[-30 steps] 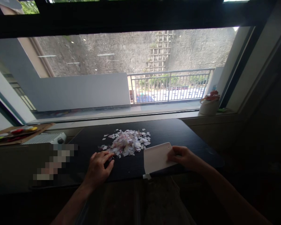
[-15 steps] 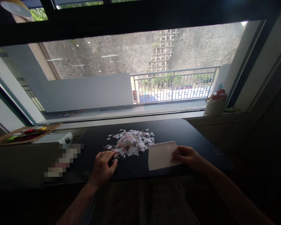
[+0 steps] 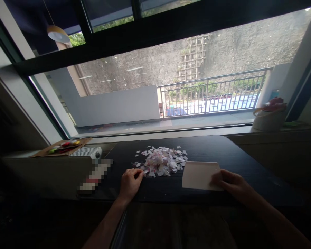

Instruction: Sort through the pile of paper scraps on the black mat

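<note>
Near the black table's front edge (image 3: 160,198), the right hand (image 3: 230,181) pinches a white board (image 3: 199,175) at four o'clock from the paper-scrap heap (image 3: 164,161), left hand's (image 3: 130,182) fingers curled at eight, pinch unclear, window (image 3: 155,65) at twelve.

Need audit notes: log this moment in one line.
left hand: at left edge of paper pile, grasp unclear; right hand: holding pale flat piece; pile: on dark table

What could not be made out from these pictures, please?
In the head view:
Paper pile: its inside, hidden by its top layer.
Left hand: whether it pinches anything, too small to tell.
Pixelated item: details, lost to mosaic.
Left forearm: rear end, cut by bottom edge.
</note>
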`<state>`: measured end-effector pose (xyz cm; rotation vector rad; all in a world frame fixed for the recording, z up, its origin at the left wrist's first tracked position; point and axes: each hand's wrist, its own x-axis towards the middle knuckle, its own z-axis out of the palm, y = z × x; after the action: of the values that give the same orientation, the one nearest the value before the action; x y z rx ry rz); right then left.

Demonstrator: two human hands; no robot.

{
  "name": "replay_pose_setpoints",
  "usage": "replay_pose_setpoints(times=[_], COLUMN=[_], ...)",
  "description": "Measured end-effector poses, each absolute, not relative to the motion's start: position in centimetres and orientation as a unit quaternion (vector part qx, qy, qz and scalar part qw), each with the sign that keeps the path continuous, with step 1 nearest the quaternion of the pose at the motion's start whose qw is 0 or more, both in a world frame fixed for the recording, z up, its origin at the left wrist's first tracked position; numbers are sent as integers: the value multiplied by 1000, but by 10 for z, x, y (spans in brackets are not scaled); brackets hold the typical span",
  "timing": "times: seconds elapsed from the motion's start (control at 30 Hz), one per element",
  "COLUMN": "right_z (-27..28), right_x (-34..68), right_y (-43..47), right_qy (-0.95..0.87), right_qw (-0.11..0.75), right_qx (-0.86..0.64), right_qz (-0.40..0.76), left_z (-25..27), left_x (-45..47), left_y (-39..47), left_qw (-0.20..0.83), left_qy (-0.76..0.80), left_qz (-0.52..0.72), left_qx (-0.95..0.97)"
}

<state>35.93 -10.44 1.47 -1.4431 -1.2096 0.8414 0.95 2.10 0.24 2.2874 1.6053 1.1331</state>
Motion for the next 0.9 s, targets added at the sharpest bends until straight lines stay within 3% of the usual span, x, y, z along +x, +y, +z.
replay_pose_setpoints(times=[0.57, 0.67, 0.9], right_z=[5, 2, 9], right_x=[357, 361, 358], right_y=[-108, -100, -74], right_qy=[-370, -344, -432], right_qw=[624, 648, 599], right_qx=[-611, -621, -645], right_qz=[317, 274, 197], left_z=[4, 2, -12], left_x=[3, 2, 7], left_y=[14, 15, 24], left_qw=[241, 208, -23], left_qy=[544, 557, 520], left_qz=[533, 542, 435], left_qx=[601, 594, 735])
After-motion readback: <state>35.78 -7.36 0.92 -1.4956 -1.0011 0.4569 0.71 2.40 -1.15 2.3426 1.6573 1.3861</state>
